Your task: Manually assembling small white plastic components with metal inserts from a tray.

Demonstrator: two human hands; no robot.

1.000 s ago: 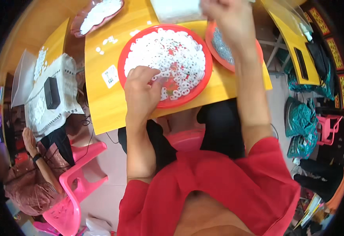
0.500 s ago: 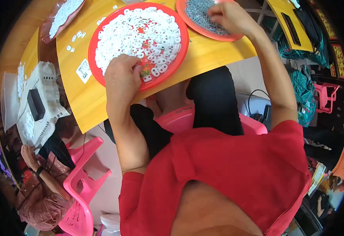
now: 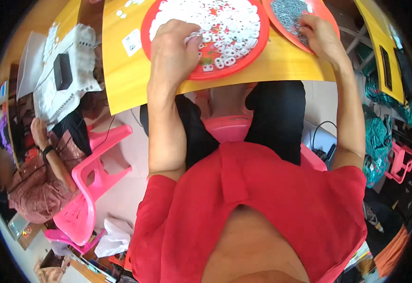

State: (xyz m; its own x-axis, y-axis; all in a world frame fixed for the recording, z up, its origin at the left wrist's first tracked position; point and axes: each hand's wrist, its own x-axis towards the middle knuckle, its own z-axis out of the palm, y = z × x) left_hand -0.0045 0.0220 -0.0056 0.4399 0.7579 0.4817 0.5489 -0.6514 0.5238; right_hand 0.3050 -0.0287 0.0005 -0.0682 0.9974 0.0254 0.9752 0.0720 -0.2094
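Small white plastic pieces (image 3: 225, 23) fill a round red tray (image 3: 234, 66) on the yellow table (image 3: 130, 75). The left hand (image 3: 173, 47) rests on them, fingers curled and pinching one piece at the tips. To the right, the right hand (image 3: 321, 35) lies with loosely bent fingers on grey metal parts (image 3: 286, 12) in a second red tray (image 3: 326, 9); whether it grips any, I cannot tell.

The top edge cuts off the far parts of the red tray of white pieces (image 3: 225, 70) and the second red tray of grey parts (image 3: 326, 12). The left hand (image 3: 173, 47) hides its own fingertips and the pieces beneath. The grey parts are too small to identify. The right hand (image 3: 321, 35) covers its fingertips too.
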